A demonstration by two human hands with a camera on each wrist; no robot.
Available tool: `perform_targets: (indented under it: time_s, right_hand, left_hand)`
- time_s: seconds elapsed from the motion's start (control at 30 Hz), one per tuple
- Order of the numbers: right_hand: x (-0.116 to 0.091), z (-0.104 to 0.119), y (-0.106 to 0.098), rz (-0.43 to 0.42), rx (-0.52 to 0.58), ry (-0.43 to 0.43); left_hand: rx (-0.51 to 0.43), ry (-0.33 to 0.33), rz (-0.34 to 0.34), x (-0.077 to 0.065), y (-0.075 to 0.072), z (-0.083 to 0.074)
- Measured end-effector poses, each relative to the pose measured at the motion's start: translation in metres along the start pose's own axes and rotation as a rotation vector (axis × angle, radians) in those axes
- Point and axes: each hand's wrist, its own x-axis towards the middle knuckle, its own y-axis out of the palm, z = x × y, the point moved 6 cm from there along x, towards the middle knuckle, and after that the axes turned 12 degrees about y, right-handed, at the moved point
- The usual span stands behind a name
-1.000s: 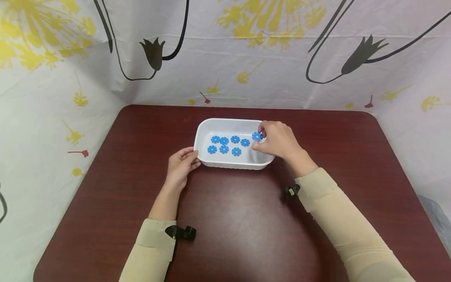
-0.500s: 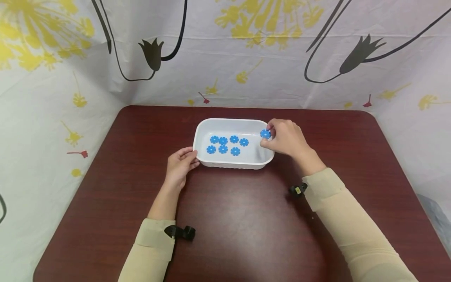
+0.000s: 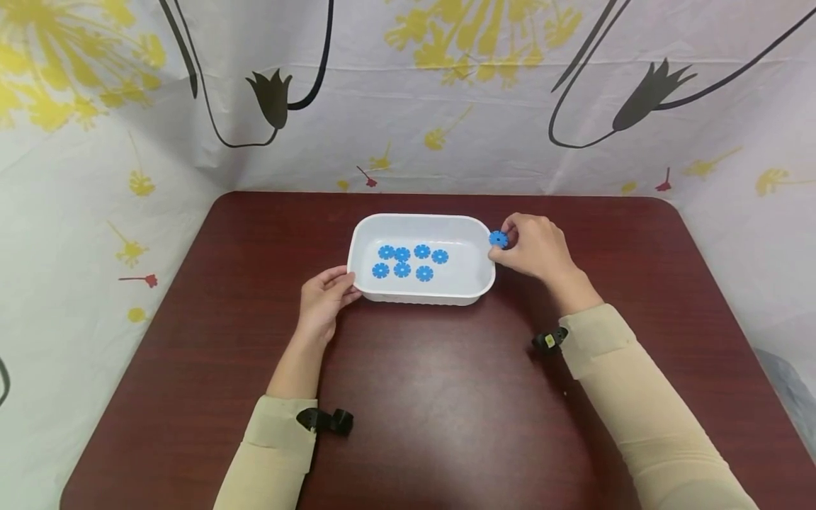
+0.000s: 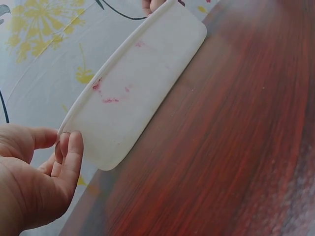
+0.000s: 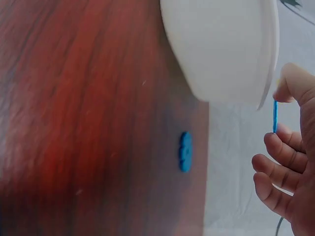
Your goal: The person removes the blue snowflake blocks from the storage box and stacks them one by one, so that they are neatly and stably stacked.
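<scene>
A white plastic tray sits at the back of the table, with several blue snowflake building discs lying flat inside toward its left. My left hand pinches the tray's rim at the left end; the left wrist view shows the thumb and fingers at the tray wall. Thumb and forefinger of my right hand pinch one blue disc at the tray's right end, above rim height. Edge-on, the right wrist view shows this pinched disc, the other fingers loosely bent.
Another blue disc lies on the table beyond the tray's right end, hidden behind my right hand in the head view. The dark red-brown table meets a patterned cloth behind. Black straps are on both cuffs.
My right hand has carried the blue disc rightward from inside the tray to its right rim. My left hand keeps its grip on the tray.
</scene>
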Motion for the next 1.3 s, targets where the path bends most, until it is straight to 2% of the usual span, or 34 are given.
perform_targets:
  time_s: [0.23, 0.43, 0.7, 1.0, 1.3]
  right_hand:
    - [0.000, -0.023, 0.009, 0.030, -0.022, 0.048]
    - [-0.001, -0.035, 0.016, 0.076, -0.059, 0.059]
    - [0.001, -0.041, 0.021, 0.094, -0.072, 0.046]
    - [0.003, -0.042, 0.028, 0.176, -0.105, 0.028]
    - [0.006, -0.044, 0.033, 0.194, -0.121, 0.017]
  left_hand:
    - [-0.011, 0.011, -0.018, 0.001, -0.002, 0.000]
    - [-0.005, 0.009, 0.004, 0.002, -0.003, -0.001]
    - [-0.005, 0.002, 0.011, 0.002, -0.003, -0.002]
    - [-0.021, 0.002, 0.013, 0.003, -0.002, -0.003]
    - [-0.037, 0.002, 0.014, 0.004, -0.002, -0.002]
